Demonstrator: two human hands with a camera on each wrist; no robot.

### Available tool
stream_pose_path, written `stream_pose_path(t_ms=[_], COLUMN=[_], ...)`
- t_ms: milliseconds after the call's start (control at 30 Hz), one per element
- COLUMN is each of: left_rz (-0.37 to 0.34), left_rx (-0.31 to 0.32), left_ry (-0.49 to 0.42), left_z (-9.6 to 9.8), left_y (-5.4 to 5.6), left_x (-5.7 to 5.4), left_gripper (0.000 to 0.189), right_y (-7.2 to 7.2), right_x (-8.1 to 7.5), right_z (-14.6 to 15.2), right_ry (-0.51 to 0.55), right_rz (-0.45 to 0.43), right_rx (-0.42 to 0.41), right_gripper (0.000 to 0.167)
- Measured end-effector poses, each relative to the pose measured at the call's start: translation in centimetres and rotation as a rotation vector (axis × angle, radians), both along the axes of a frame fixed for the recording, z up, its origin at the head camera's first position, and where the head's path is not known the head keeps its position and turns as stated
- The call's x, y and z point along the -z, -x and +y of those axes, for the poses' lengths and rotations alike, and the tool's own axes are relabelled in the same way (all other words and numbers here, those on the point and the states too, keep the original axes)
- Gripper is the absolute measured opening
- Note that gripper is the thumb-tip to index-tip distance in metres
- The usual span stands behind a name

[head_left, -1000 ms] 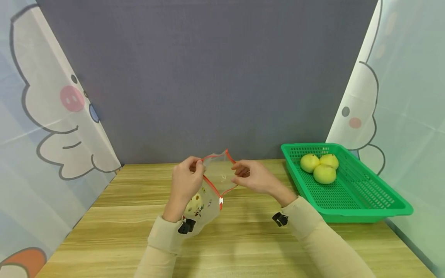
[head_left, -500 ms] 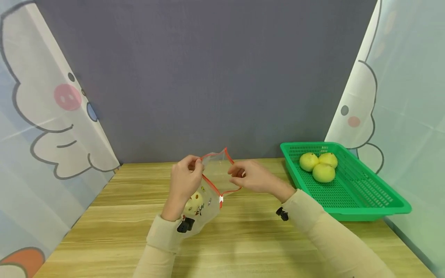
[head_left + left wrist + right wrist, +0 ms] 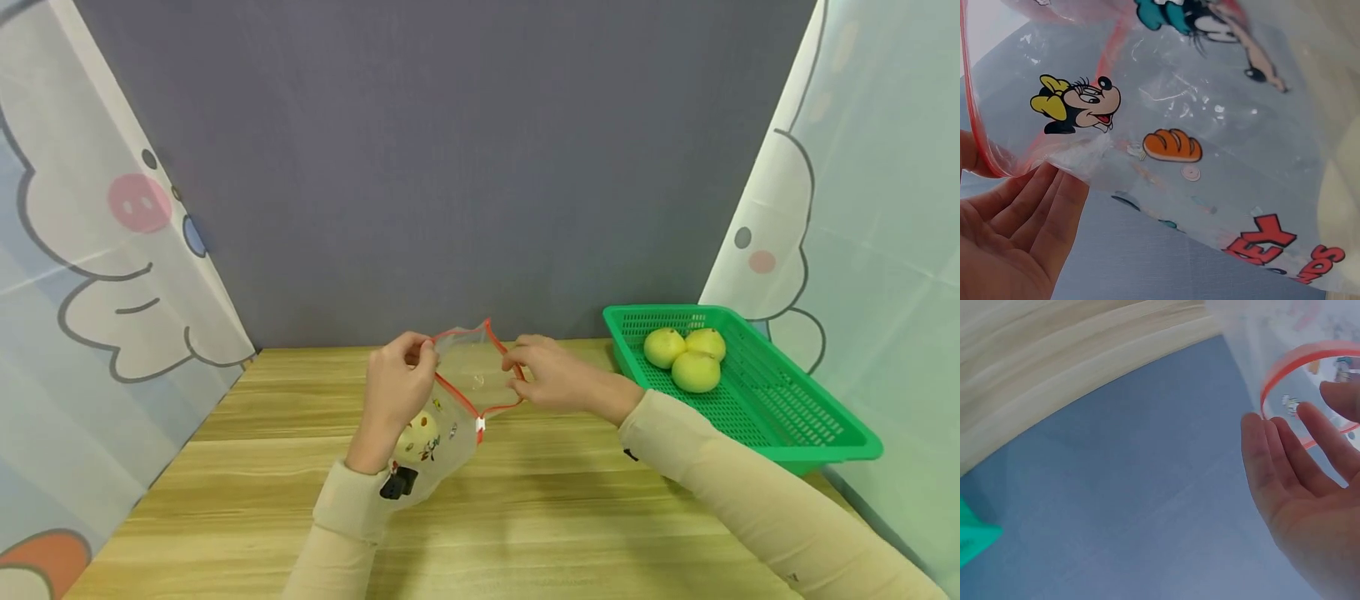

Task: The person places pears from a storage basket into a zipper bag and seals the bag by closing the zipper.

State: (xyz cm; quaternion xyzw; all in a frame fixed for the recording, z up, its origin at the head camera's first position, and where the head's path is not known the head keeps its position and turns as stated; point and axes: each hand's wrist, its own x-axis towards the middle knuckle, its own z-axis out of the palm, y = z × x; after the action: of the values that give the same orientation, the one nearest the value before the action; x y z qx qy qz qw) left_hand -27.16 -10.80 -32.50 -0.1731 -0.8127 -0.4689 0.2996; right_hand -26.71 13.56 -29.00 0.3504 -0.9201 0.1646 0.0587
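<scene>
A clear slider zip bag [image 3: 457, 450] with cartoon prints hangs between my hands, its mouth spread apart. Red zip strips line the mouth, and a white slider [image 3: 481, 425] sits at the near corner. Inside, low on the left, is a round pale yellow fruit [image 3: 415, 440], partly covered by my wrist. My left hand [image 3: 399, 379] pinches the left rim between thumb and fingers. At the opposite rim is my right hand [image 3: 551, 372]; in the right wrist view its fingers [image 3: 1285, 462] are extended with tips at the red strip, the thumb standing apart.
To the right stands a green perforated basket [image 3: 817, 454] holding three round yellow fruits [image 3: 696, 372]. Wooden tabletop [image 3: 247, 500] lies beneath the hands. A grey panel [image 3: 465, 167] rises behind, with cartoon-printed curtains [image 3: 885, 250] at both sides.
My right hand draws back slightly from the bag, then moves to its right rim, its forearm swinging outward. The left hand keeps its pinch, nearly still.
</scene>
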Motion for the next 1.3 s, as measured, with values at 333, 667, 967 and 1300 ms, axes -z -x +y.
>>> stream_pose_path(t_ms=[333,667,967,1300], left_rz=[0.01,-0.011,0.0,0.007], left_rx=[0.007,0.005,0.011,0.015], left_ry=[0.008,0.003,0.003,0.01], left_z=[0.0,0.1,0.1,0.1], left_y=[0.1,0.1,0.1,0.0], left_x=[0.0,0.1,0.1,0.1], left_gripper=[0.023,0.022,0.022,0.021], right_y=[0.9,1.8,3.8,5.0], right_x=[-0.2,0.0,0.1,0.6], right_z=[2.0,4.8,8.4,12.3], right_ry=[-0.222,-0.322,-0.354,-0.353], right_rz=[0.115,0.145,0.121,0.112], right_rx=[0.098,0.129,0.255,0.323], right_gripper=[0.01,0.016,0.027,0.03])
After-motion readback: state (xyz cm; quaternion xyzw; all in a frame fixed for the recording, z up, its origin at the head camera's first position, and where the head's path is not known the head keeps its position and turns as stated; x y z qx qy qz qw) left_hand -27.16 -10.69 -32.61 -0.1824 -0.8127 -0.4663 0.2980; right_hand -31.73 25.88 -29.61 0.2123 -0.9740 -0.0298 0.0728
